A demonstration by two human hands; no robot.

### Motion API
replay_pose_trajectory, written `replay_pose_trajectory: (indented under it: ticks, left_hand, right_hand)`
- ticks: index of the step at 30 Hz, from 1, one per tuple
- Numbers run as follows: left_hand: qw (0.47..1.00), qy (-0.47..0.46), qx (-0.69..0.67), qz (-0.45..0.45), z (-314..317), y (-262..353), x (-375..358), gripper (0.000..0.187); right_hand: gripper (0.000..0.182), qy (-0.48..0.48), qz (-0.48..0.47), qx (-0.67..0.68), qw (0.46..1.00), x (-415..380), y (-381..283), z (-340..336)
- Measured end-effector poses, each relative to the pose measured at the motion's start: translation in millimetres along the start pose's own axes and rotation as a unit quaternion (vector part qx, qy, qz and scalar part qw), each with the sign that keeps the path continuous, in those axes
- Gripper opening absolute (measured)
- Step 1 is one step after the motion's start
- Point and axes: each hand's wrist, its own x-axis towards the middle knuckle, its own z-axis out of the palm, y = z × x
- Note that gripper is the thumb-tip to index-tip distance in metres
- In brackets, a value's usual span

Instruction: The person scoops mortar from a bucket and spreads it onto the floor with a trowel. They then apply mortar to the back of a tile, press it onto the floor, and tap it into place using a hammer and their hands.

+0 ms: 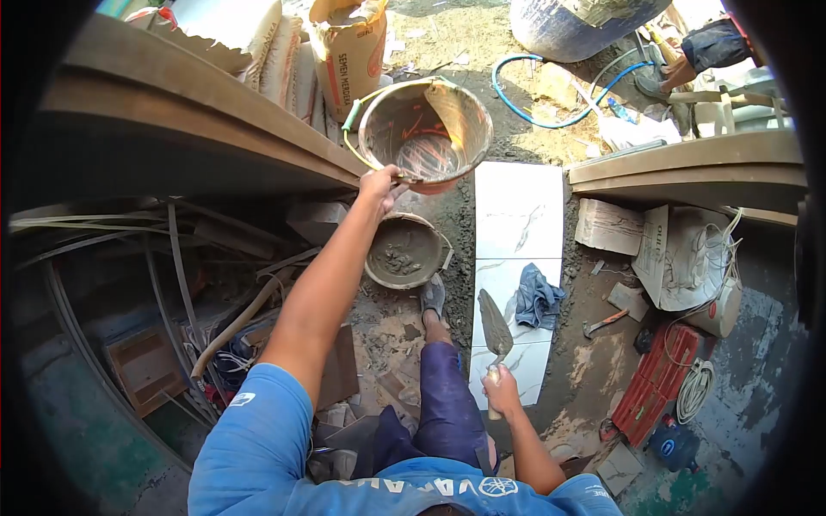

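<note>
My left hand [380, 187] is stretched forward, its fingers closed on the rim of a mortar-smeared bucket [426, 138]. That bucket is tipped so its inside faces me; only residue coats its walls. Below it stands a second bucket [401, 255], holding wet grey mortar. In my right hand [502, 391] is a pointing trowel [494, 325], gripped by its handle, with grey mortar on the blade. The blade is over a row of white marbled tiles [518, 211]. A crumpled blue cloth [539, 297] lies on the tiles beside the trowel.
Door frame posts [215, 103] flank the passage. A cement bag [348, 56] and a blue hose [551, 125] are beyond. To the right lie a hammer [605, 323], a red toolbox [658, 378] and a coiled cable [695, 391]. Another person's leg [680, 73] shows at upper right.
</note>
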Motion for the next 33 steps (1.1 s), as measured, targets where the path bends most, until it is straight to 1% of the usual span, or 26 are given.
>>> replay_pose_trajectory:
  ticks: [2,3,5,6,7,8,9,10,12,15,16,17,18,20,21,22,24,25,26,27,28,29,30,31,32,33]
  left_hand:
    - [1.000,-0.025,-0.001,0.010,18.4,12.1,66.6,0.031]
    - [1.000,0.015,0.007,0.003,28.8,22.9,83.7,0.034]
    - [0.998,0.064,0.019,-0.021,26.3,18.9,100.4,0.037]
    - [0.969,0.127,0.207,0.054,15.2,9.0,100.5,0.047]
    - [0.895,0.177,0.388,0.129,3.1,1.7,95.4,0.056]
    - [0.821,0.170,0.495,0.227,-13.5,-5.5,75.6,0.058]
    - [0.806,0.130,0.474,0.330,-25.9,-2.9,38.8,0.052]
    - [0.751,0.103,0.469,0.453,-36.0,11.9,-8.3,0.046]
    - [0.571,0.089,0.503,0.643,-43.4,78.6,-111.4,0.033]
    - [0.399,0.198,0.493,0.748,-81.5,183.2,-161.8,0.048]
    - [0.363,0.151,0.459,0.797,-80.4,217.8,-156.4,0.057]
    - [0.268,0.155,0.488,0.816,-86.6,248.7,-150.3,0.065]
    - [0.268,0.149,0.492,0.815,-101.7,264.7,-141.8,0.065]
    - [0.104,0.216,0.541,0.807,-125.7,284.2,-119.2,0.070]
    - [0.049,0.271,0.564,0.778,-133.1,285.3,-120.1,0.068]
    - [0.051,0.264,0.566,0.779,-140.1,293.3,-113.9,0.068]
    - [0.106,0.128,0.451,0.877,-152.5,323.2,-106.6,0.051]
    - [-0.049,0.176,0.443,0.878,-151.8,339.2,-112.7,0.039]
    - [-0.044,0.172,0.440,0.881,-162.6,335.9,-113.6,0.039]
    - [-0.080,0.216,0.464,0.855,-171.4,333.3,-115.0,0.044]
    - [-0.119,0.260,0.486,0.826,-177.1,333.5,-112.4,0.049]
    - [-0.056,0.209,0.449,0.867,-174.3,344.3,-110.4,0.043]
    - [-0.057,0.201,0.439,0.874,-177.5,353.6,-109.6,0.043]
    - [-0.100,0.209,0.453,0.861,-182.0,363.5,-111.8,0.042]
    - [-0.145,0.218,0.465,0.846,-181.5,369.9,-114.3,0.040]
    - [-0.149,0.213,0.454,0.852,-169.0,361.7,-110.7,0.040]
  right_hand:
    - [0.027,-0.009,0.003,0.018,1.000,17.2,-25.0,11.1]
    - [0.043,-0.032,0.045,0.003,0.998,28.0,-32.7,15.4]
    - [0.044,-0.030,0.019,-0.057,0.998,46.2,-52.7,21.5]
    - [0.046,-0.027,-0.020,-0.115,0.993,53.7,-62.8,23.5]
    - [0.051,-0.036,-0.010,-0.105,0.994,64.9,-68.3,26.5]
    - [0.051,-0.041,-0.004,-0.103,0.994,79.2,-73.8,30.1]
    - [0.053,-0.073,0.042,-0.127,0.988,98.0,-80.0,33.8]
    - [0.055,-0.105,0.090,-0.150,0.979,115.4,-86.7,38.4]
    - [0.052,-0.076,0.030,-0.236,0.968,150.6,-101.9,51.6]
    - [0.049,-0.110,0.005,-0.306,0.946,227.0,-104.3,83.7]
    - [0.048,-0.120,-0.017,-0.332,0.935,254.0,-98.6,100.8]
    - [0.044,-0.118,-0.023,-0.350,0.929,277.7,-100.2,118.2]
    - [0.041,-0.114,-0.028,-0.368,0.922,295.2,-100.2,135.5]
    - [0.040,-0.071,-0.048,-0.369,0.926,322.2,-92.6,170.8]
    - [0.039,-0.027,-0.072,-0.373,0.925,339.9,-87.4,188.0]
    - [0.039,-0.029,-0.065,-0.370,0.926,358.5,-80.3,202.9]
    - [0.038,-0.044,-0.044,-0.368,0.928,380.9,-60.1,232.6]
    - [0.043,-0.042,-0.029,-0.369,0.928,368.0,-84.5,221.5]
    - [0.050,-0.040,0.035,-0.361,0.931,366.4,-101.3,206.8]
    - [0.058,-0.035,0.099,-0.350,0.931,364.9,-115.1,194.0]
    - [0.066,0.070,0.125,-0.339,0.930,357.3,-129.0,176.9]
    - [0.074,0.174,0.150,-0.323,0.918,354.2,-132.3,163.3]
    - [0.088,0.175,0.234,-0.270,0.917,363.7,-123.3,153.8]
    - [0.088,0.181,0.239,-0.256,0.919,413.5,-50.6,159.3]
    - [0.077,0.189,0.155,-0.163,0.956,445.6,8.6,191.2]
    - [0.077,0.195,0.157,-0.150,0.957,444.2,3.2,193.6]
